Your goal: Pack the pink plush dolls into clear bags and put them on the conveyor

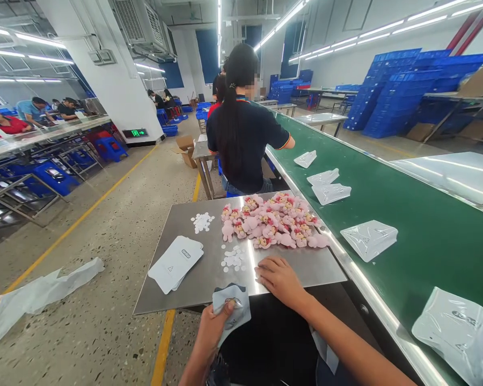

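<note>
While the left hand (212,328) holds a pouch (240,311), its inside is hidden

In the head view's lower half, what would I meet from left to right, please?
White plastic sheet, stacked white cards, left hand holding a grey pouch, right hand, then, on the green belt, second-nearest pouch, nearest pouch.

Pink plush dolls (274,222), white discs (234,259), pale grey pouch (242,308), green belt (380,190)

Blue crates (398,96) (tall stacks), white pillar (108,86), lit green sign (135,133).
</note>
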`<move>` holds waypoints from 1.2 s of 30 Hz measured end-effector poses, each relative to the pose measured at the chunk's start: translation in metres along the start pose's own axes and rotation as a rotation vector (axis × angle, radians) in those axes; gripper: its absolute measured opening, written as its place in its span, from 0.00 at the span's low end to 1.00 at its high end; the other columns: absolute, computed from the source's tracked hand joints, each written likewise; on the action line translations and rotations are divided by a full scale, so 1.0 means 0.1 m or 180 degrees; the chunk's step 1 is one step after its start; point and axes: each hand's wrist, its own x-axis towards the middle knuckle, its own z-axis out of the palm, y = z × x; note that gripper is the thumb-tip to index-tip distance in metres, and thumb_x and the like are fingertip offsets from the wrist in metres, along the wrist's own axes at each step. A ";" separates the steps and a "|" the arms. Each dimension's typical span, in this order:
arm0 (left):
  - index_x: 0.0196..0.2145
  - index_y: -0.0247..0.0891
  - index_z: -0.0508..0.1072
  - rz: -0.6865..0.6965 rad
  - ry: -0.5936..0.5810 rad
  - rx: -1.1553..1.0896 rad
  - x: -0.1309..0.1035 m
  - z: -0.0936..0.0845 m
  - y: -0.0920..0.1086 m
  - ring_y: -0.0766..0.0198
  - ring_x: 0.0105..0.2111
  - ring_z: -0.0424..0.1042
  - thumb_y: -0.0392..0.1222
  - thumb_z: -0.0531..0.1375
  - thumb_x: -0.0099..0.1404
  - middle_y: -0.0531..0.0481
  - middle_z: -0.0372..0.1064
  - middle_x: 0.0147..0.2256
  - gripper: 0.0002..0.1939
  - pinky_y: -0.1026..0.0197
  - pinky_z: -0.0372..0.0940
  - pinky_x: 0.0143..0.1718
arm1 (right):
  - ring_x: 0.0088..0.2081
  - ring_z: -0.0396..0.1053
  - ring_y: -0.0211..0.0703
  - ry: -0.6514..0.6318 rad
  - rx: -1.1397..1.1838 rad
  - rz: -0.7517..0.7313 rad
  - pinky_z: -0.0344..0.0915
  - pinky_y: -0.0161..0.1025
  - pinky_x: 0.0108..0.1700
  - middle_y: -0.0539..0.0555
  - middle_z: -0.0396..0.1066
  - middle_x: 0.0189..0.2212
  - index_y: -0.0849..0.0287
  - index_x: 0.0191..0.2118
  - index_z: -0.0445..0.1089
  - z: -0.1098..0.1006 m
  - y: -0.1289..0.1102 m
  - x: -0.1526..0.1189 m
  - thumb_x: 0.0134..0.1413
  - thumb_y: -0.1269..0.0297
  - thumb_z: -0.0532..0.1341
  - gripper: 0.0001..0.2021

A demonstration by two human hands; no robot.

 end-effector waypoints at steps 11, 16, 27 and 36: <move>0.27 0.33 0.68 0.0442 -0.0772 -0.0033 0.00 0.42 0.09 0.70 0.24 0.54 0.48 0.64 0.52 0.56 0.57 0.22 0.14 0.68 0.54 0.26 | 0.39 0.65 0.42 0.0448 0.1156 0.1204 0.61 0.40 0.43 0.54 0.70 0.34 0.59 0.34 0.70 0.11 0.17 0.04 0.59 0.63 0.51 0.11; 0.28 0.33 0.68 0.0543 -0.0932 -0.0050 0.00 0.57 0.25 0.68 0.25 0.56 0.47 0.63 0.53 0.56 0.59 0.23 0.13 0.67 0.54 0.28 | 0.31 0.67 0.40 -0.0016 0.2067 0.2055 0.64 0.38 0.35 0.51 0.71 0.30 0.58 0.35 0.70 -0.16 0.17 0.12 0.55 0.56 0.55 0.12; 0.30 0.35 0.70 0.0957 -0.0872 0.0820 -0.05 0.79 0.33 0.66 0.26 0.58 0.44 0.62 0.53 0.55 0.63 0.24 0.10 0.67 0.54 0.28 | 0.40 0.65 0.41 -0.0312 0.1486 0.0890 0.62 0.40 0.43 0.52 0.69 0.33 0.57 0.32 0.70 -1.07 -0.30 -0.04 0.55 0.67 0.57 0.05; 0.30 0.35 0.70 0.1112 -0.1365 0.0752 -0.06 1.14 0.34 0.66 0.26 0.59 0.42 0.63 0.52 0.55 0.64 0.24 0.10 0.66 0.54 0.28 | 0.50 0.60 0.43 -0.0681 0.0203 0.0208 0.57 0.43 0.52 0.52 0.67 0.44 0.55 0.34 0.71 -1.36 -0.20 -0.26 0.57 0.70 0.55 0.08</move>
